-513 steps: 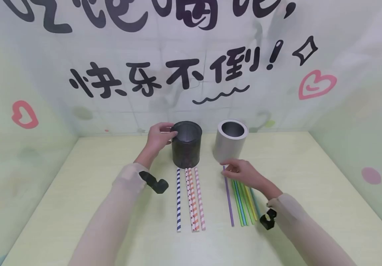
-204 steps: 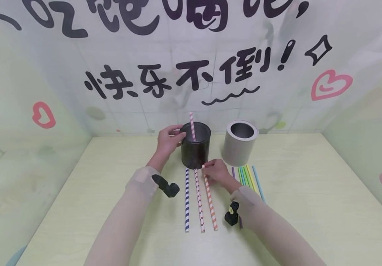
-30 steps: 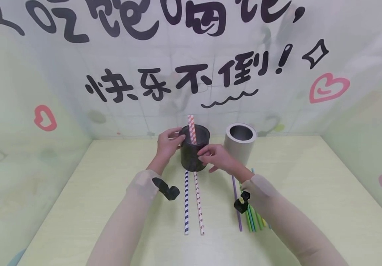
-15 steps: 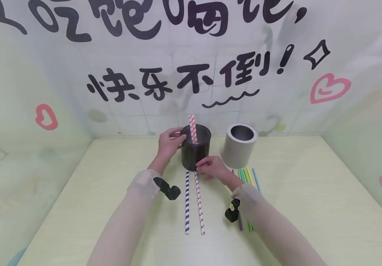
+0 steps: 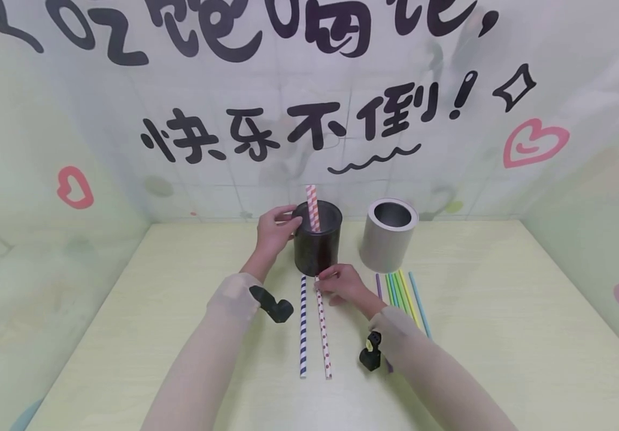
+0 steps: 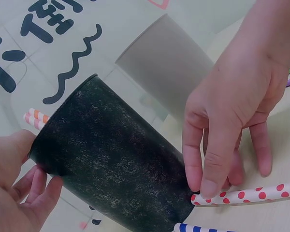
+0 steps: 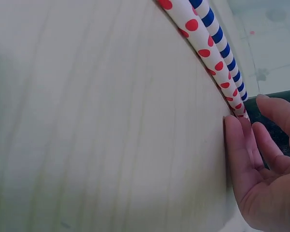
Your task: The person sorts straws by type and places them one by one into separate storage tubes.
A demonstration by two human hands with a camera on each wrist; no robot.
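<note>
My left hand holds the rim of a black cup, its thumb at the mouth and its fingers along the side. Two paper straws, one pink-striped and one orange-striped, lean inside that cup. On the table lies a red-dotted paper straw; my right hand is at its far end, close by the cup's base. The right wrist view shows the fingertips right at the straw's end, the thumb apart from it. Left of it lies a blue-striped paper straw.
A light grey cup stands to the right of the black one. In front of it several thin coloured straws lie on the table, partly hidden under the right forearm. A wall with lettering rises behind both cups.
The orange-striped straw has gone from the table into the black cup, joining the pink-striped one. Over the last second my right hand has come down from the cup's front to the dotted straw.
</note>
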